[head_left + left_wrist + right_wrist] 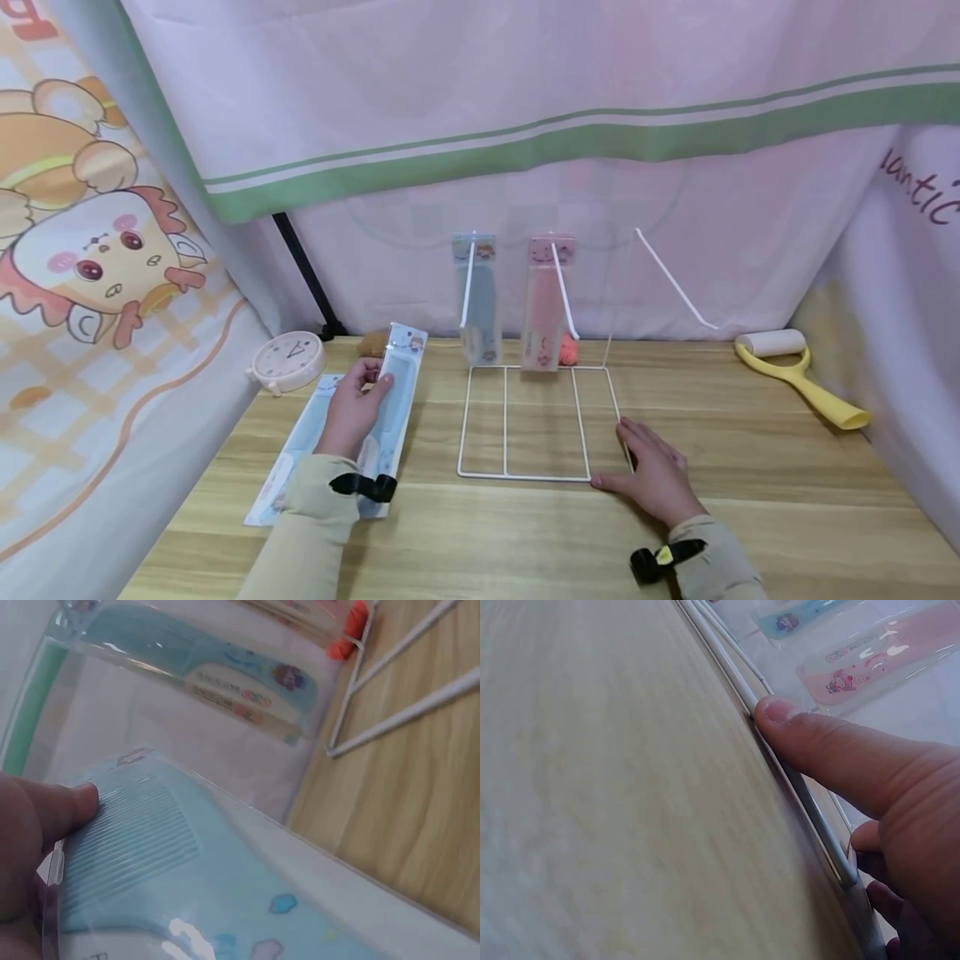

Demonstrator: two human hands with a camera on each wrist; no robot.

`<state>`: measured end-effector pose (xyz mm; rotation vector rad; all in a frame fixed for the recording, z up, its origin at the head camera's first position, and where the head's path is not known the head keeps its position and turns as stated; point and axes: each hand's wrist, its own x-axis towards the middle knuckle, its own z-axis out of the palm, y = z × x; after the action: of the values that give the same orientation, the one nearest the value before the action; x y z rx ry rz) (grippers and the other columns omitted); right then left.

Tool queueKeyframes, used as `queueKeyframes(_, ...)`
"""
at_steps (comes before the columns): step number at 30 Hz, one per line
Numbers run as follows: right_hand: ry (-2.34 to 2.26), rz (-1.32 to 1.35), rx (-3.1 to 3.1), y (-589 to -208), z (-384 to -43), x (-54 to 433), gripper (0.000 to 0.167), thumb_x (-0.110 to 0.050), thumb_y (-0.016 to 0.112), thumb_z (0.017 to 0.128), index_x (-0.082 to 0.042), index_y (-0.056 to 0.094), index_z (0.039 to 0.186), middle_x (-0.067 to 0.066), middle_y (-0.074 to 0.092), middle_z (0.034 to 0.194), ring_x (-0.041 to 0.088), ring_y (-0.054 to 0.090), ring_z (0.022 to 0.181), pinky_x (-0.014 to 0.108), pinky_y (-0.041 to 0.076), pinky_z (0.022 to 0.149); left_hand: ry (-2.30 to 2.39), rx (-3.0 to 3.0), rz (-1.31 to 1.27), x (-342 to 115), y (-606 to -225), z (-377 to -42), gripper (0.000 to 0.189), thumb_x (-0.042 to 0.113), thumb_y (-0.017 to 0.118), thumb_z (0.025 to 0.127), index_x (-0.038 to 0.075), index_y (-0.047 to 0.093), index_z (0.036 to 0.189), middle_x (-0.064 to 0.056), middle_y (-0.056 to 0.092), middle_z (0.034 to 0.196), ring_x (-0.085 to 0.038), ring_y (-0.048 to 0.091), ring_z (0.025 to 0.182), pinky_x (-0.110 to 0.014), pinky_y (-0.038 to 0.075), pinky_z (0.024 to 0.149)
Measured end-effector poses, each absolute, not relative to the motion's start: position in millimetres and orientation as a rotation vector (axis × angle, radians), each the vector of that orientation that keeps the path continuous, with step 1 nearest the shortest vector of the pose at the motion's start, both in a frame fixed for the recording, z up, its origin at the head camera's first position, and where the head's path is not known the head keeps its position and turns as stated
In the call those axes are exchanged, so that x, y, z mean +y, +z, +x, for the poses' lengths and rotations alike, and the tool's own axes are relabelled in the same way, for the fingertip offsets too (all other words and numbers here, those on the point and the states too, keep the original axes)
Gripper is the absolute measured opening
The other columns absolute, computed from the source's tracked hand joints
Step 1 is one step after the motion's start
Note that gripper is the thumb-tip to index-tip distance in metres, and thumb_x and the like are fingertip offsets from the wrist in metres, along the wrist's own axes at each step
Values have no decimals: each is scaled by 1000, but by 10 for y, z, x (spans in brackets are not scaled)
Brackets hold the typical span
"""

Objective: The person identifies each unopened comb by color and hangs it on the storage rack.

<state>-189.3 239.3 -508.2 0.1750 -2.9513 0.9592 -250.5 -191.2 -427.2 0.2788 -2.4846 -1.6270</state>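
My left hand (352, 410) pinches a blue comb in clear packaging (401, 379) between thumb and fingers, raised at a tilt over the table. The comb's teeth (135, 840) show close up in the left wrist view. Another packaged blue comb (300, 433) lies beneath that forearm. At the front right corner of a white wire display rack (540, 477), my right hand (658, 471) grips the base, its thumb (780, 712) on the front rod and its fingers along the side. From the rack's hooks hang a packaged blue comb (486, 308) and a packaged pink comb (542, 321).
One rack hook (675, 287), at the right, bears nothing. A white round clock (288, 361) stands at the back left, near a brown object (372, 344). A yellow-handled lint roller (810, 379) lies at the right. Behind the rack is a coral object (567, 350); curtains (525, 75) enclose the table.
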Motion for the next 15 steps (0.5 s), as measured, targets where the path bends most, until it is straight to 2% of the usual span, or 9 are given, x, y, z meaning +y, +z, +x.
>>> queueKeyframes(8,956,162,-2969,-5077,-1901,2388,111,-64,82,69,4,43,148,22,35,157,44,26,145,66,18,105,-1809,-2342,254,-1788,-4159,-2331,26,21,58,103,12,56,127,-8,52,121,-23,46,117,-39,39,99)
queueKeyframes(15,954,162,-2966,-5071,-1901,2390,110,-63,83,69,4,43,148,22,35,158,44,26,145,66,18,106,-1922,-2264,212,-1690,-3963,-2114,26,20,55,104,15,53,130,-6,54,126,-22,51,110,-36,46,95)
